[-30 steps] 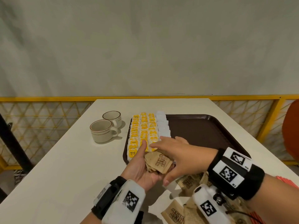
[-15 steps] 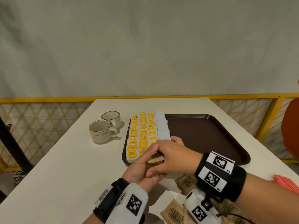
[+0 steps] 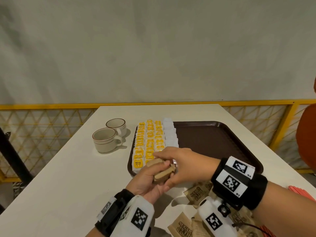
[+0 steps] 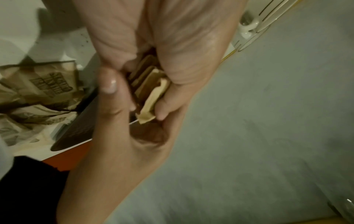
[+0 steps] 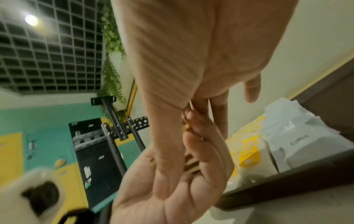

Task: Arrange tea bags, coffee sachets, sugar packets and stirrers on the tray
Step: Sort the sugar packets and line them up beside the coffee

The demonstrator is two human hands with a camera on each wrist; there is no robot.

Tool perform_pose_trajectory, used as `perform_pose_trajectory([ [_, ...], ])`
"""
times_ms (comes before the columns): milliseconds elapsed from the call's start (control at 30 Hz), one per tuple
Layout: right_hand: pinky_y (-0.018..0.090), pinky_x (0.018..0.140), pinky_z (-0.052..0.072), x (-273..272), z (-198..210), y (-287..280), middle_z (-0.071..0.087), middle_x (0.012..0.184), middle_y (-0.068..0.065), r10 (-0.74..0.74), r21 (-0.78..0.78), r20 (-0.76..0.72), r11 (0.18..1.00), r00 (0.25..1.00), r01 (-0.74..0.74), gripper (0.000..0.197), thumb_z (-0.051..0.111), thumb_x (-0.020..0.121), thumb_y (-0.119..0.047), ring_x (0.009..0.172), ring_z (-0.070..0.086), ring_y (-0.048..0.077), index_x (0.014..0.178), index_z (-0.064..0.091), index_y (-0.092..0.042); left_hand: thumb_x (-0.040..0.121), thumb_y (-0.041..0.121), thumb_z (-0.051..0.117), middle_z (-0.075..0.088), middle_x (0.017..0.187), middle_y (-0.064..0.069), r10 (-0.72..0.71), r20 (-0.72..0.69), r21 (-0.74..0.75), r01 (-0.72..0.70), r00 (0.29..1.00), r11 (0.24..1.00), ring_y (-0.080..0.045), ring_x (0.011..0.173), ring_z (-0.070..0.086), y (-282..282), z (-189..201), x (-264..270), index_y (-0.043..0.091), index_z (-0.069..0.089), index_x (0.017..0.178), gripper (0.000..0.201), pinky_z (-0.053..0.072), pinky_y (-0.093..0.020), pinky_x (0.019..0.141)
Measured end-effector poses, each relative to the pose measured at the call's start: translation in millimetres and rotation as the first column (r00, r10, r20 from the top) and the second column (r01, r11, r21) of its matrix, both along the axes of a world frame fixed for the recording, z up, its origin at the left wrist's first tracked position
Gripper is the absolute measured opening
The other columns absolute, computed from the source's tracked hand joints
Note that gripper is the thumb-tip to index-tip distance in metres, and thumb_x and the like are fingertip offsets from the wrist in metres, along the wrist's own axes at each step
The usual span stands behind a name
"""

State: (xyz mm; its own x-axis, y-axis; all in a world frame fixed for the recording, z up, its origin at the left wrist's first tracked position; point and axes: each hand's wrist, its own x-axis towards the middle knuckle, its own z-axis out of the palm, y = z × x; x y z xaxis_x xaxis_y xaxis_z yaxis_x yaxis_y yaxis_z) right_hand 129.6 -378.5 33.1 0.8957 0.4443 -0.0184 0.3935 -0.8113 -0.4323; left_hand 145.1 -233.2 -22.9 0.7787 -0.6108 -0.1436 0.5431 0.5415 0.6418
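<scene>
Sugar packets [image 3: 163, 173] stacked in my left hand [image 3: 147, 182], right hand [image 3: 177, 166] pinching stack, at tray [image 3: 222, 142] near edge. Tea bags [image 3: 148, 142], white sachets [image 3: 169, 134] already rowed; loose packets [image 3: 196, 192], red stirrers [image 3: 301, 194] left on table.

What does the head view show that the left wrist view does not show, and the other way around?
Only the head view shows the two cups, the rows of yellow tea bags and white sachets on the brown tray.

Only the left wrist view shows the stacked edges of the brown packets between the fingers.

Both show the left hand and right hand gripping that stack, and loose brown packets on the table.
</scene>
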Motion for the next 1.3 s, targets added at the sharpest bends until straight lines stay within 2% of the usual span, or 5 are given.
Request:
perform_pose_trajectory([
  [200,0.035,0.098,0.050,-1.7,14.3,-9.7,0.061,0.121,-0.005,-0.107,0.636,-0.405,0.680,0.908,0.364,0.045,0.058,0.093,-0.030,0.108,0.062,0.012,0.137,0.047,-0.023,0.076,0.008,0.061,0.070,0.100,-0.011,0.229,0.279,0.028,-0.246,0.933,0.969,-0.023,0.088,0.066,7.5,25.3,21.8,0.018,0.054,0.124,0.049,0.051,-0.040,0.085],
  [467,0.023,0.075,0.056,37.1,25.4,-23.1,0.064,0.098,0.015,0.021,0.806,-0.440,0.450,0.898,0.384,0.030,0.043,0.100,-0.013,0.083,0.065,0.019,0.121,0.053,0.006,0.098,0.011,0.046,0.057,0.133,0.003,0.092,0.571,0.227,-0.264,0.816,0.937,-0.017,0.116,0.058,-34.7,60.9,66.4,0.019,0.054,0.126,0.030,0.051,-0.030,0.089],
  [767,0.023,0.065,0.058,109.1,39.4,-92.0,0.069,0.095,0.016,-0.155,0.822,-0.506,0.213,0.848,0.529,0.023,0.052,0.095,-0.002,0.076,0.071,0.019,0.116,0.056,0.005,0.095,0.019,0.057,0.058,0.077,0.001,-0.514,0.660,0.739,-0.349,0.548,0.576,-0.009,0.068,0.054,-77.4,117.3,175.0,0.018,0.057,0.087,0.008,0.044,-0.022,0.065],
  [1067,0.022,0.058,0.052,183.0,-6.0,-132.5,0.066,0.096,0.014,-0.425,0.584,-0.525,0.449,0.737,0.676,0.013,0.059,0.093,-0.012,0.075,0.061,0.015,0.104,0.061,-0.006,0.089,-0.004,0.059,0.067,0.074,-0.006,-0.746,0.464,0.879,-0.356,0.477,0.318,-0.007,0.061,0.066,-127.0,96.9,262.3,0.005,0.066,0.090,0.012,0.058,-0.024,0.070],
  [1300,0.032,0.085,0.050,218.0,-33.4,-147.0,0.070,0.107,0.010,-0.630,0.360,-0.266,0.637,0.729,0.682,0.024,0.071,0.084,-0.025,0.097,0.064,0.022,0.102,0.069,-0.009,0.083,0.009,0.068,0.070,0.086,0.000,-0.869,0.354,0.817,-0.566,0.346,0.108,-0.009,0.078,0.060,-151.1,73.9,298.7,0.011,0.072,0.092,0.010,0.051,-0.027,0.078],
])
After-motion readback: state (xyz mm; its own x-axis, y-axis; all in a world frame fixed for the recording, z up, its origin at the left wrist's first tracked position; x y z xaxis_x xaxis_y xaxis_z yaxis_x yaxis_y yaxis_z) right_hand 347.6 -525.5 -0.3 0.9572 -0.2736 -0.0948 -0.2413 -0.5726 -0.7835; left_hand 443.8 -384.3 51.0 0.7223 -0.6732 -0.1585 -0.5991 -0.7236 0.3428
